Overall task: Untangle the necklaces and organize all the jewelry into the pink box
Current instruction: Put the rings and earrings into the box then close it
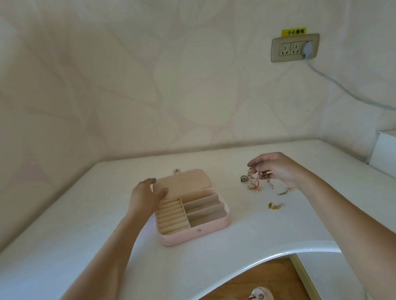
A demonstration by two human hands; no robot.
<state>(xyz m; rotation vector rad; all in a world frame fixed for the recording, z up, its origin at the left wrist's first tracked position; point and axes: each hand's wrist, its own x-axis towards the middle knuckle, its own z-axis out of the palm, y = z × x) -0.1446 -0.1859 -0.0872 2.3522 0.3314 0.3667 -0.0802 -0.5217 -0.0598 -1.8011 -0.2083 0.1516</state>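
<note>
Pink box point(190, 236) lies open, its lid point(187, 182) clamped between thumb and fingers of the left hand point(145, 197). The right hand point(277, 169) pinches the tangled necklaces point(254, 182) in its fingertips point(251, 163); they dangle just beneath.

Pink box point(214, 226): open on the white table point(77, 235), padded ring rows on its left, long compartments on its right.
Lid point(184, 182): raised at the far side, tilted back.
Left hand point(146, 196): at the lid's left edge, thumb on the inner face, seemingly holding it.
Right hand point(276, 168): right of the box, above the table, pinching the tangled necklaces point(254, 180), which hang down to the surface.
Gold piece point(274, 206): loose on the table, nearer than the tangle.
Wall socket point(295, 48): far right, one plug in.
</note>
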